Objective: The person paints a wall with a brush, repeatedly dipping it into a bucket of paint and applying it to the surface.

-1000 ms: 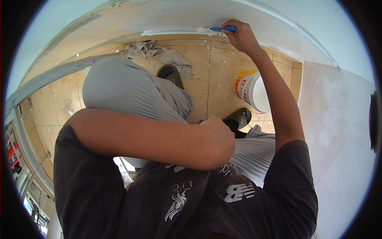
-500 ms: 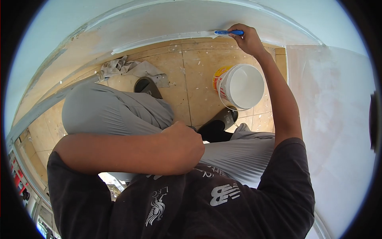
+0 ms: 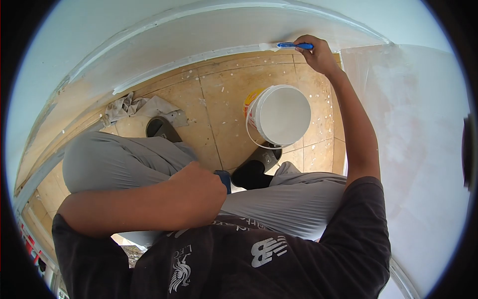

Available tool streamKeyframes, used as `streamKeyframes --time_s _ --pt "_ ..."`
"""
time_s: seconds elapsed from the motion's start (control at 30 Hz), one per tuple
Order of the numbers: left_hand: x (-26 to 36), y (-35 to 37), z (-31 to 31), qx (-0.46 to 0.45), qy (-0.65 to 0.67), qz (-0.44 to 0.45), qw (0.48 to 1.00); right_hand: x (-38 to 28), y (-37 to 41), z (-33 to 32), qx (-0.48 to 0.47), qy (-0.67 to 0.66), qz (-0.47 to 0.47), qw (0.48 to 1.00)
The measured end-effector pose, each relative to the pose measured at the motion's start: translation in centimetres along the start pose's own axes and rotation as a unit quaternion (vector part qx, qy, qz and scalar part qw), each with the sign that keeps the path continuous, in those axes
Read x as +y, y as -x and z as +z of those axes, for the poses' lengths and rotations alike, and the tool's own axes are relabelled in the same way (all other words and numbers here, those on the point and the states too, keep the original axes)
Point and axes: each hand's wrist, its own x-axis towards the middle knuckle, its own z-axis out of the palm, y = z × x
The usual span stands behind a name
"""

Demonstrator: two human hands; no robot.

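Observation:
My right hand [image 3: 317, 54] reaches out to the base of the wall, fingers closed on the blue handle of a paintbrush [image 3: 298, 46]. The brush lies almost level, its white-smeared tip against a wet white band [image 3: 199, 57] along the wall's lower edge. Close to my body, my left hand [image 3: 199, 192] is curled over my lap with its back to me. Its fingers are hidden, and a dark blue flat thing [image 3: 224, 180] shows just past them. Between my feet and the wall stands a white bucket [image 3: 286, 114] with a yellow and red label and a wire handle.
A crumpled grey rag [image 3: 149, 108] lies on the tan tiled floor [image 3: 224, 94], which is dotted with white specks. My feet wear dark slides [image 3: 163, 128]. A patchy white side wall [image 3: 408, 119] rises at the right, and a grey rail [image 3: 37, 174] runs along the left.
My right hand has shifted slightly right with the brush along the wall's base. The view has turned, so the bucket, rag and left hand appear further left and lower.

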Motion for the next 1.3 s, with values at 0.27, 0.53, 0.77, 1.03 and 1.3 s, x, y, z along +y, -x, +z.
streamKeyframes --time_s 0.27,0.53,0.77,1.03,1.3 --pt "-1.3 -1.6 -1.4 0.009 0.004 -0.025 1.000 5.5 1.1 -3.2 0.035 0.011 0.012 0.999" --pt "-2.7 -3.0 -2.6 0.020 0.015 -0.045 0.999 11.1 3.0 -6.0 0.072 0.016 0.078 0.994" --pt "-3.2 -4.0 -3.4 0.005 0.011 -0.051 0.999 14.7 3.1 -7.3 0.110 0.047 0.066 0.991" --pt "-3.3 -4.3 -3.4 0.018 0.011 -0.055 0.998 15.6 3.1 -8.0 0.120 0.102 0.101 0.982" --pt "-2.9 -3.9 -3.7 0.022 0.005 -0.055 0.998 12.6 4.0 -11.9 0.159 0.166 0.120 0.966"
